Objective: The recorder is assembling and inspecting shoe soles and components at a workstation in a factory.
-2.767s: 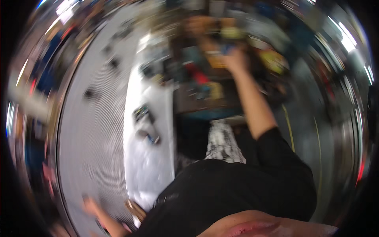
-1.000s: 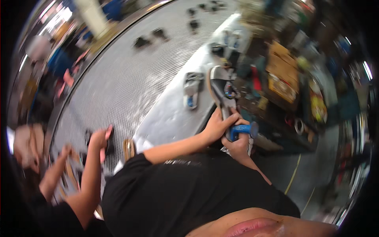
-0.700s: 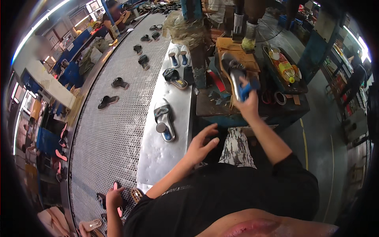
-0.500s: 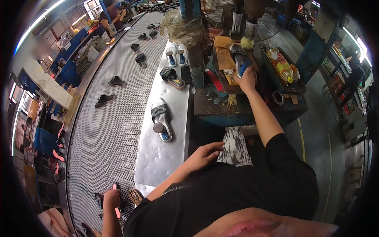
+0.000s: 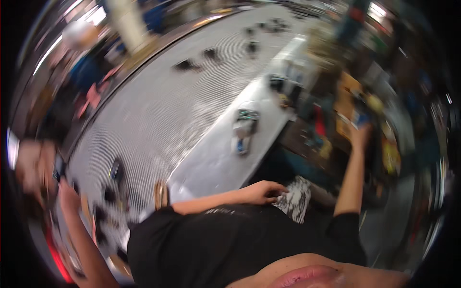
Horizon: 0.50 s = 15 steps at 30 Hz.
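Reaching to the machine on the right, my right hand [image 5: 361, 132] is closed on a dark sandal [image 5: 360, 117] with a blue part, both smeared by motion. Brown cardboard [image 5: 343, 103] lies under and beside the sandal. My left hand [image 5: 263, 192] hovers by my lap with loosely bent fingers apart and nothing held, next to a black-and-white patterned cloth [image 5: 298, 198]. On the metal strip to the left of the machine lies a white and dark sandal [image 5: 244, 129], with other footwear [image 5: 283, 85] farther up.
A wide perforated belt [image 5: 144, 115] carries several dark sandals [image 5: 211, 54]. At the left edge a co-worker's hand [image 5: 69, 197] holds a dark item [image 5: 59, 168]. A tray with a yellow bottle [image 5: 391, 156] stands right of the machine. A brown sole [image 5: 161, 193] lies near my left elbow.
My view has swung left and blurred, so the bench and machine appear farther right and tilted. My right hand stays on the sandal. The co-worker's hand has risen with a dark item.
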### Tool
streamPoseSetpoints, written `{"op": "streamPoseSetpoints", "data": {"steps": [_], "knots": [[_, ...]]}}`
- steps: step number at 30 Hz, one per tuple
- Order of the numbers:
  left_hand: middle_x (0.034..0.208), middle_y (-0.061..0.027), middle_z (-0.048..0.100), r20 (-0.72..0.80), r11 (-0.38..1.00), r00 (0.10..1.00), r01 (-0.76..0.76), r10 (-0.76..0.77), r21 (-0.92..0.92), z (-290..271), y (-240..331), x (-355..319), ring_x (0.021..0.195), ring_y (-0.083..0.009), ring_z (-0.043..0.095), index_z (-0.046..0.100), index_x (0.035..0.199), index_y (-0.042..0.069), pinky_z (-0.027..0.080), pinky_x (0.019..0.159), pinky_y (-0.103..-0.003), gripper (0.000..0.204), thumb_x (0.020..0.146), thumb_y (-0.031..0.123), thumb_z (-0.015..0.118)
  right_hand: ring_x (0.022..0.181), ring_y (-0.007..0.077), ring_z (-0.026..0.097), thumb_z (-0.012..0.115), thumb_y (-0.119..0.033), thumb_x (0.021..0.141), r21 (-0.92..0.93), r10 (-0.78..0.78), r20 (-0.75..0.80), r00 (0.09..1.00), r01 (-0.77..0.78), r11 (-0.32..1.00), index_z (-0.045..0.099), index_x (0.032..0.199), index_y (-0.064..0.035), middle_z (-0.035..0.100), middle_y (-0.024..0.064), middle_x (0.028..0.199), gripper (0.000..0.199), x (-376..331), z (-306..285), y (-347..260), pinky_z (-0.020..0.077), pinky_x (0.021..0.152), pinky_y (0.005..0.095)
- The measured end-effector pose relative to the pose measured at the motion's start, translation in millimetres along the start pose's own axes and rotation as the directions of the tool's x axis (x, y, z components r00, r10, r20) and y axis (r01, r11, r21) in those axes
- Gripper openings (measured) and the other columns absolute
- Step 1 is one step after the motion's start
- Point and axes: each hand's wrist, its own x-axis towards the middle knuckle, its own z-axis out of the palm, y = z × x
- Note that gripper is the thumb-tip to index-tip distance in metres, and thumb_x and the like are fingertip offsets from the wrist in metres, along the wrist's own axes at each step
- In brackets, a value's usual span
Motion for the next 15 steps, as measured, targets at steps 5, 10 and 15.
{"op": "streamPoseSetpoints", "data": {"steps": [5,10,15], "knots": [[0.1,-0.0089,0.067,-0.434,0.998,0.901,0.01,0.018,0.062,-10,33,-34,0.085,-0.0179,0.064,0.06,0.122,0.007,0.052,0.074,-0.034,0.039,0.083,0.003,0.062,0.098,0.0321,0.065,0.078,-0.036,0.08,0.305,-0.032,-0.123,0.992,0.069,0.95,0.059,0.117,0.0071,0.065,0.0233,0.112,0.059,44,-25,69,0.0514,0.087,0.0399],[0.104,-0.0094,0.066,-0.904,0.877,0.425,0.423,0.032,0.23,-64,15,-153,0.093,-0.0192,0.066,0.062,0.121,0.01,0.054,0.084,-0.035,0.043,0.079,0.0,0.059,0.096,0.0267,0.065,0.074,-0.037,0.085,0.413,-0.229,0.114,0.967,0.164,0.896,0.065,0.106,0.0101,0.069,0.0173,0.106,0.052,86,-28,63,0.0471,0.089,0.0364],[0.119,-0.0174,0.059,-0.876,0.098,-0.01,0.994,0.482,0.043,-103,5,-361,0.11,-0.0353,0.056,0.057,0.12,0.003,0.045,0.096,-0.042,0.052,0.068,0.003,0.067,0.096,0.0261,0.063,0.071,-0.039,0.087,0.431,-0.151,0.181,0.972,0.06,0.9,0.063,0.108,0.0114,0.067,0.0174,0.11,0.055,74,-38,40,0.0455,0.09,0.035]]}}
